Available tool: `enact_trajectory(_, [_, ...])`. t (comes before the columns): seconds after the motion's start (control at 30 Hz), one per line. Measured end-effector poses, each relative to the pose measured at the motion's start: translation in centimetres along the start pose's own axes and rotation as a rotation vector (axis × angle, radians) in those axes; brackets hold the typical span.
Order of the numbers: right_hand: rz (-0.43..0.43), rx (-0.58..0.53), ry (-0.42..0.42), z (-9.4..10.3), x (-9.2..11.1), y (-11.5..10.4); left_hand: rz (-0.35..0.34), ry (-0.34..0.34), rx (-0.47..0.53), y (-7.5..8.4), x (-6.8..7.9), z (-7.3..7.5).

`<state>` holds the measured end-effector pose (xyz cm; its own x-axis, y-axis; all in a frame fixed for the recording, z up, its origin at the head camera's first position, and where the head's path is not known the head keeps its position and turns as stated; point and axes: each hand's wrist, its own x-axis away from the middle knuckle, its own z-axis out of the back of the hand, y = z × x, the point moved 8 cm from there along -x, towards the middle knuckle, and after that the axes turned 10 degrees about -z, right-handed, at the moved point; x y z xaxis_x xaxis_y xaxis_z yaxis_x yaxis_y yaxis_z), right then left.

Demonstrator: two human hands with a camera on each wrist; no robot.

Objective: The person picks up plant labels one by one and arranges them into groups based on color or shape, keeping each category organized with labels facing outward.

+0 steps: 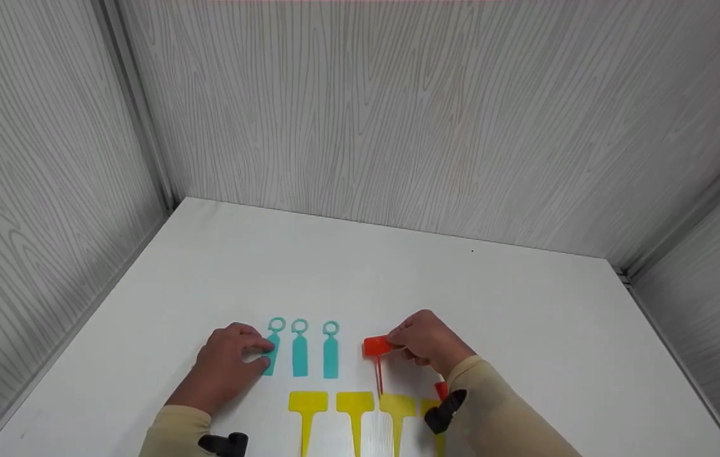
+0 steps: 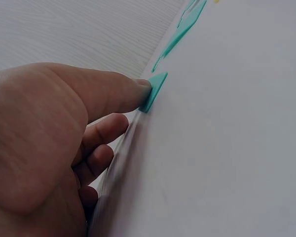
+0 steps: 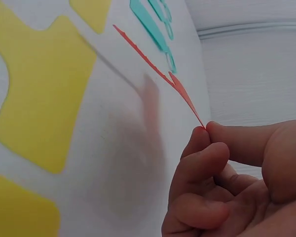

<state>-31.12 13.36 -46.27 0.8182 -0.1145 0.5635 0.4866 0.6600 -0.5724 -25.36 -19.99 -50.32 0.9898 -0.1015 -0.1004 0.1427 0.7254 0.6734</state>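
My right hand [image 1: 426,339] pinches a red T-shaped plant label [image 1: 377,346] by the edge of its head, between thumb and fingertips. In the right wrist view its thin stem slants up off the white surface and casts a shadow. My left hand [image 1: 226,358] has thumb and index finger at the leftmost teal ring-topped tag [image 1: 272,355], which lies slightly tilted; the thumb tip [image 2: 144,91] meets its lower end. Beside it lie two more teal tags, a middle one [image 1: 300,355] and a right one [image 1: 331,358], rings pointing away.
Several yellow T-shaped plant labels [image 1: 308,401] lie in a row nearer the body, stems towards me. A second red piece [image 1: 441,390] shows partly behind the right wrist. Wood-grain panels [image 1: 360,114] enclose the white table [image 1: 398,266] at the back and sides.
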Motion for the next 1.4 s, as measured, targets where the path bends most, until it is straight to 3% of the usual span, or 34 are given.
enact_trajectory(0.3, [-0.014,0.071,0.092,-0.5,-1.5,-0.4,-0.012,-0.014,-0.001,0.5,-0.3,-0.3])
enact_trajectory(0.63, [0.013,0.191,0.143,0.0,-1.5,-0.7,-0.030,-0.009,0.008,0.8,-0.5,-0.8])
enact_trajectory(0.8, [0.013,0.177,0.150,1.6,-0.8,-0.2,-0.027,-0.013,0.005,0.8,-0.5,-0.9])
enact_trajectory(0.97, [0.029,0.177,0.182,4.8,-0.3,1.1,-0.030,-0.013,-0.017,1.0,-0.3,-0.7])
enact_trajectory(1.17, [0.081,0.393,0.243,8.1,0.6,3.6,-0.049,-0.005,-0.026,0.9,0.1,-0.1])
enact_trajectory(1.3, [0.064,0.513,0.230,8.2,0.8,5.6,-0.074,-0.003,-0.025,1.1,0.1,0.1])
enact_trajectory(1.4, [0.085,0.541,0.219,7.7,0.8,6.1,-0.082,-0.008,-0.031,1.5,0.1,0.2])
